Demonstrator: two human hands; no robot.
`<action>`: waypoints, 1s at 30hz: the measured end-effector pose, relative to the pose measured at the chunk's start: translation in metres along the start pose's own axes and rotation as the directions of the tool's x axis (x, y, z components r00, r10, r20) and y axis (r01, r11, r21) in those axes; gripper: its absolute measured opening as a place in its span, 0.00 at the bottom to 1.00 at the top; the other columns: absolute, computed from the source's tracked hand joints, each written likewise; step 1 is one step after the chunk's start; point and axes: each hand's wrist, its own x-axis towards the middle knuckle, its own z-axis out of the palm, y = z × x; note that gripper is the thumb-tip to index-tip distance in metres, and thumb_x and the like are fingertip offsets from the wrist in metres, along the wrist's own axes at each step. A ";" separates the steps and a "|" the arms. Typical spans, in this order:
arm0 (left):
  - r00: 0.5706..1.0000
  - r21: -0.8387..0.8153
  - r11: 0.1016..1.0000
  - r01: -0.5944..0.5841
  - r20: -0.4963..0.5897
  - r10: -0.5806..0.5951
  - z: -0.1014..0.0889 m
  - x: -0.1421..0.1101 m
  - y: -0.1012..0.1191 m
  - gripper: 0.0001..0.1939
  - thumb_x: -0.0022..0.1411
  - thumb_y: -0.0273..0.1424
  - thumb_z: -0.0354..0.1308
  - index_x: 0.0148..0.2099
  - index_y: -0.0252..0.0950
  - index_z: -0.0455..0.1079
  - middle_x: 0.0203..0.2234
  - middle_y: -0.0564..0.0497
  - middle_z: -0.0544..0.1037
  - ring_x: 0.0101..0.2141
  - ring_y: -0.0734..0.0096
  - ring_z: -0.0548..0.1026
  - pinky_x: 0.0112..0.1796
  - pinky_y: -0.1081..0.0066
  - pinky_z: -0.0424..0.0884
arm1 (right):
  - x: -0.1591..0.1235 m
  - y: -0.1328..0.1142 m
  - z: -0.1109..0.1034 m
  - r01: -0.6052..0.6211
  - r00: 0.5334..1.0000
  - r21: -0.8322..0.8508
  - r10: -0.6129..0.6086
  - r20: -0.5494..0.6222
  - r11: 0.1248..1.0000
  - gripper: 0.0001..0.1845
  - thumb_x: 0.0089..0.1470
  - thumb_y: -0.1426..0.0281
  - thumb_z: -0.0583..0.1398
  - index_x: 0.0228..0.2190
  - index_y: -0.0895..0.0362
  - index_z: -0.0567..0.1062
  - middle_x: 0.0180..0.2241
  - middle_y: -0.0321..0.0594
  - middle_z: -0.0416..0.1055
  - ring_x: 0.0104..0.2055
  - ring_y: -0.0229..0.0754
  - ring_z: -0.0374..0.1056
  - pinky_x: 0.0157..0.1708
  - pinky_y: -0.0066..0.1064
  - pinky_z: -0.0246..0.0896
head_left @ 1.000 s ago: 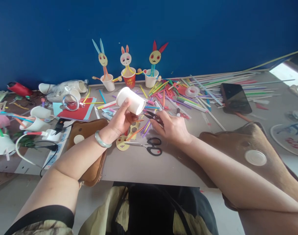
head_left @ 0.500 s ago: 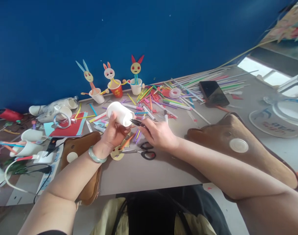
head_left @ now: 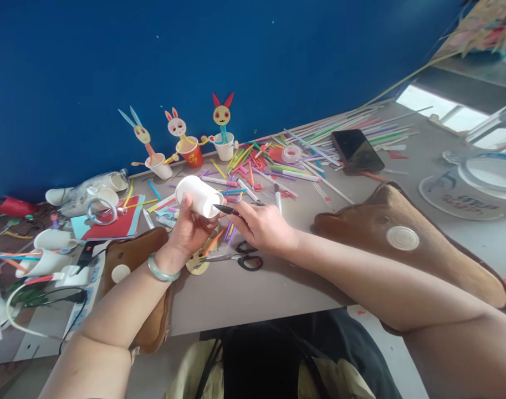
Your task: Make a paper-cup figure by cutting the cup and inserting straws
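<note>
Clasping a white cup (head_left: pixel 194 194), the left hand (head_left: pixel 188 230) is seemingly bracing its base (head_left: pixel 214 200), which the dark tool (head_left: pixel 225 210) held by the right hand (head_left: pixel 267 227) is newly reaching.

A red paper cup (head_left: pixel 194 158) bearing a pink-eared rabbit figure (head_left: pixel 177 127) stands before a blue wall (head_left: pixel 253 50); just left of the cup is a blue-eared figure (head_left: pixel 142 134) in a white cup, just right a red-eared one (head_left: pixel 221 116); farther right of the red cup lie scattered coloured sticks (head_left: pixel 244 159), a tape roll (head_left: pixel 298 155) and a black phone-like device (head_left: pixel 358 151); left of it, a red sheet (head_left: pixel 127 221); in front of it, black-handled scissors (head_left: pixel 238 257); well to its front right, a brown cushion-like pad (head_left: pixel 361 221).
</note>
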 end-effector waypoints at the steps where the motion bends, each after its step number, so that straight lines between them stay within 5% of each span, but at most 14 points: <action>1: 1.000 0.003 1.000 -0.002 -0.006 0.002 0.000 0.000 0.000 0.25 0.56 0.52 0.66 0.42 0.35 0.75 0.31 0.50 0.80 0.29 0.70 0.79 0.27 0.76 0.74 | 0.000 0.000 0.000 0.000 1.000 -0.003 0.000 -0.002 1.000 0.24 0.71 0.58 0.43 0.48 0.61 0.70 0.32 0.45 0.78 0.27 0.41 0.70 0.27 0.30 0.42; 20: 0.991 0.026 0.999 0.036 -0.128 -0.033 0.005 -0.003 -0.002 0.22 0.58 0.50 0.65 0.39 0.34 0.74 0.28 0.52 0.79 0.23 0.76 0.75 0.21 0.78 0.67 | 0.002 -0.008 -0.008 0.083 0.995 -0.342 -0.061 0.073 0.936 0.16 0.70 0.68 0.46 0.41 0.60 0.71 0.29 0.43 0.75 0.28 0.42 0.70 0.26 0.35 0.41; 25: 0.994 0.047 0.999 0.018 -0.108 -0.013 0.008 -0.003 -0.003 0.21 0.58 0.50 0.63 0.35 0.35 0.71 0.23 0.54 0.76 0.20 0.77 0.72 0.19 0.78 0.64 | 0.002 -0.016 -0.009 -0.052 0.986 -0.190 0.080 0.144 0.980 0.18 0.70 0.62 0.46 0.43 0.59 0.71 0.32 0.45 0.77 0.28 0.43 0.70 0.26 0.31 0.42; 30: 0.988 0.018 0.999 -0.045 -0.150 0.047 0.005 -0.002 -0.007 0.19 0.56 0.47 0.66 0.37 0.36 0.71 0.24 0.55 0.77 0.23 0.76 0.75 0.23 0.77 0.68 | 0.004 -0.023 -0.011 -0.250 0.961 0.207 0.217 0.172 0.946 0.14 0.67 0.62 0.52 0.38 0.58 0.72 0.26 0.39 0.74 0.27 0.39 0.65 0.28 0.29 0.45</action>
